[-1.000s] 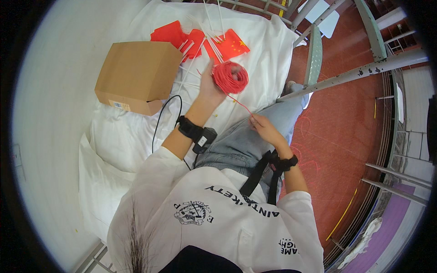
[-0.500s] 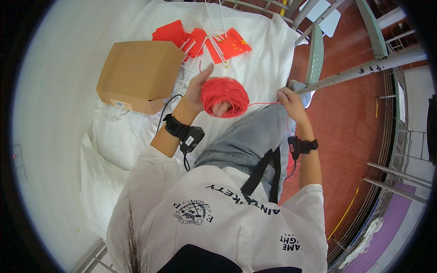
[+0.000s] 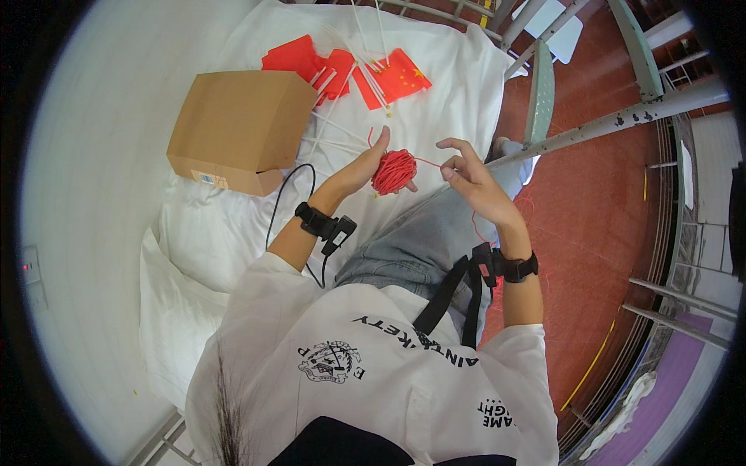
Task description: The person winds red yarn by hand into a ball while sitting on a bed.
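A wound ball of red yarn [image 3: 395,172] is in my left hand [image 3: 360,169], whose thumb points up and whose fingertips show past the ball's lower right side. A short loose end of yarn sticks up by that thumb. From the ball a taut red strand [image 3: 427,162] runs across to my right hand [image 3: 475,185]. There the index finger is stretched out, while thumb and other fingers are bent round the strand. Below the right hand the yarn trails past the wrist toward a loose red tangle [image 3: 526,208] against the red floor.
On the white sheet [image 3: 458,93] lie a brown cardboard box [image 3: 241,124] and several small red flags [image 3: 404,78] on white sticks. A black cable [image 3: 277,203] hangs by my left wrist. Metal bed rails [image 3: 606,128] stand at the right, a white wall [image 3: 85,194] at the left.
The ball has turned and looks narrower, shifting slightly right with my left hand. My right hand has come left, closer to the ball, with its index finger stretched out and the strand shorter.
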{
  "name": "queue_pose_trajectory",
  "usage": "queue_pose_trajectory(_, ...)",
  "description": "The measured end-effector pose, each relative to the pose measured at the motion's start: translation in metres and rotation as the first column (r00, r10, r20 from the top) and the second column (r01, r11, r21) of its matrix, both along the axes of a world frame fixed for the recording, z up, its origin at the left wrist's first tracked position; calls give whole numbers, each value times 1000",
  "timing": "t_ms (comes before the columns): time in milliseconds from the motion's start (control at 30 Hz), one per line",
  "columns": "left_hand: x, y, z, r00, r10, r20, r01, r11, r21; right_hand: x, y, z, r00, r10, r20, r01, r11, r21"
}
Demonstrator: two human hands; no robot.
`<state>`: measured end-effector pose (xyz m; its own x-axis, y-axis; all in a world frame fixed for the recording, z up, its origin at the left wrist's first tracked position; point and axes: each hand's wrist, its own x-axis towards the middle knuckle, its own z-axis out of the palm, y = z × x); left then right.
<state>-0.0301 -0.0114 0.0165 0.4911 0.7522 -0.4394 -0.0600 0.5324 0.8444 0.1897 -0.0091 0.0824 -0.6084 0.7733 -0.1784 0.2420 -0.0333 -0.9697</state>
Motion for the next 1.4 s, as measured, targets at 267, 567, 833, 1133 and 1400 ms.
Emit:
queue_pose_trajectory(267, 21, 0, -26, 928, 221, -301, -125, 943, 307, -33, -14, -6, 982, -173, -70, 167, 982, -89)
queue_pose_trajectory(567, 30, 8, -39, 867, 472, 160, -487, 871, 69, -74, -30, -46, 906, -424, 1, 374, 801, 466)
queue_pose_trajectory(833, 5, 38, -27, 442, 576, 687, -512, 791, -334, -49, -14, -75, 915, -364, 173, 269, 872, 409)
queue_pose_trajectory(1133, -47, 19, 18, 261, 417, 871, -343, 883, -320, -18, -9, -79, 998, 43, 37, -41, 998, -37)
queue_pose_trajectory(1400, -36, -12, -11, 929, 93, 358, 6, 964, -267, 1, 34, -81, 949, 12, 314, -100, 959, 265)
